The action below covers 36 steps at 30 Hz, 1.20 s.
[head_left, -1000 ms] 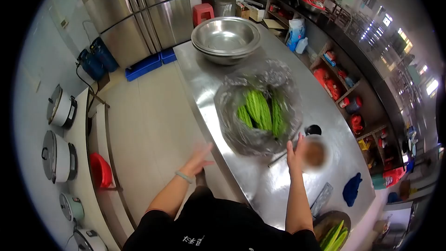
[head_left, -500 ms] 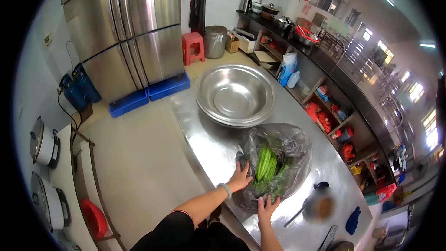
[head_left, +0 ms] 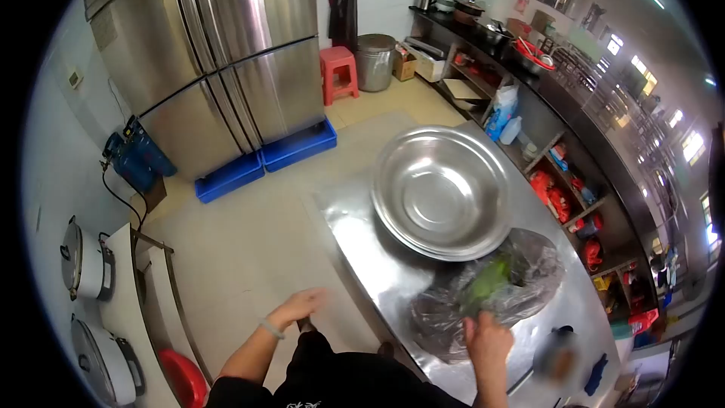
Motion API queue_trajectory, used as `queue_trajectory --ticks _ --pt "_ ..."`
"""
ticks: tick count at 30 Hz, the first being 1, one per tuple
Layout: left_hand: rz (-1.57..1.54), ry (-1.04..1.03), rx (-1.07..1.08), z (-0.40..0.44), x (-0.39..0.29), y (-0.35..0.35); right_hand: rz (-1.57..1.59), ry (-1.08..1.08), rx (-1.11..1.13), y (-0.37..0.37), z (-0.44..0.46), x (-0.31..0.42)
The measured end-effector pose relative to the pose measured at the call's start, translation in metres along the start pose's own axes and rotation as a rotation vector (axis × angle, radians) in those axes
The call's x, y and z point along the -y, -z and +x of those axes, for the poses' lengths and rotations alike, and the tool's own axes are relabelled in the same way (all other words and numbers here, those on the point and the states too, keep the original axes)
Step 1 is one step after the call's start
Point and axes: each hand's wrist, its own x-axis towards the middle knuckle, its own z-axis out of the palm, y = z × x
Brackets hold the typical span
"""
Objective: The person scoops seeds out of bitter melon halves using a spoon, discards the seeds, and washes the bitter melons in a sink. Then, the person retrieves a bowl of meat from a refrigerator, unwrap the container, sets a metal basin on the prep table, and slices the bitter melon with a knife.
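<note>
My right hand [head_left: 489,338] is closed on the near edge of a dark, see-through plastic bag [head_left: 434,325] lying on the steel table [head_left: 362,238]. Inside it, partly covered and blurred, are long, ridged green gourds [head_left: 487,281]. Off the table's left edge, my left hand [head_left: 298,306] hangs above the floor with a bracelet at the wrist. Its fingers are smeared by motion, and no object shows in it. Just beyond the bag sits a wide steel basin [head_left: 442,189], seemingly stacked in another.
A blurred dark-handled utensil [head_left: 557,355] and a dark blue cloth [head_left: 596,375] lie right of the bag. Shelving [head_left: 563,174] runs along the right. A steel refrigerator [head_left: 219,53], a red stool [head_left: 339,74] and white pots [head_left: 98,355] stand around the table.
My left hand has left the bag and swung left over the floor. My right hand has closed on the bag's edge, and the bag has folded partly over the gourds. The view has shifted.
</note>
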Motion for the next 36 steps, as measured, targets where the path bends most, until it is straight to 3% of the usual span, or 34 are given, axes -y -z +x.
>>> queue_trajectory --ticks 2,4,7,10,11,13,16,21,25,27,29,31,33,35,36 --pt "0.033 -0.087 -0.268 -0.014 0.038 0.078 -0.05 -0.04 -0.037 0.009 0.042 0.041" --pt "-0.068 0.044 -0.354 -0.035 0.033 0.144 -0.153 0.026 -0.047 0.003 0.073 0.081" --pt "-0.049 0.103 -0.375 -0.033 0.032 0.235 -0.067 0.031 0.023 0.005 0.106 0.166" --pt "0.133 0.02 -0.305 -0.019 0.009 0.321 0.301 0.122 0.023 0.012 0.134 0.277" --pt "0.155 0.008 -0.288 -0.01 -0.005 0.347 0.305 0.095 0.011 0.01 0.141 0.305" --pt "0.222 -0.085 -0.258 0.013 -0.032 0.393 0.442 0.265 0.106 0.006 0.158 0.349" --pt "0.13 -0.19 -0.208 0.055 -0.094 0.44 0.343 0.286 0.161 -0.002 0.188 0.384" --pt "0.123 -0.343 -0.082 0.126 -0.211 0.486 0.228 0.199 0.113 -0.021 0.258 0.41" --pt "0.247 -0.481 -0.041 0.165 -0.289 0.523 0.4 0.185 0.04 -0.051 0.337 0.437" --pt "0.198 -0.437 -0.032 0.191 -0.303 0.554 0.411 0.154 0.026 -0.066 0.383 0.456" --pt "0.361 -0.35 -0.133 0.206 -0.313 0.599 0.453 0.126 0.127 -0.071 0.435 0.479" --pt "0.757 -0.42 -0.283 0.215 -0.309 0.644 0.561 0.251 0.086 -0.076 0.484 0.499" --pt "1.166 -0.26 -0.519 0.219 -0.295 0.674 0.588 0.332 0.11 -0.066 0.532 0.515" --pt "1.224 0.131 -0.485 0.237 -0.27 0.706 0.61 0.415 0.132 -0.059 0.585 0.524" --pt "1.203 0.212 -0.442 0.248 -0.271 0.71 0.638 0.462 0.17 -0.056 0.612 0.527"
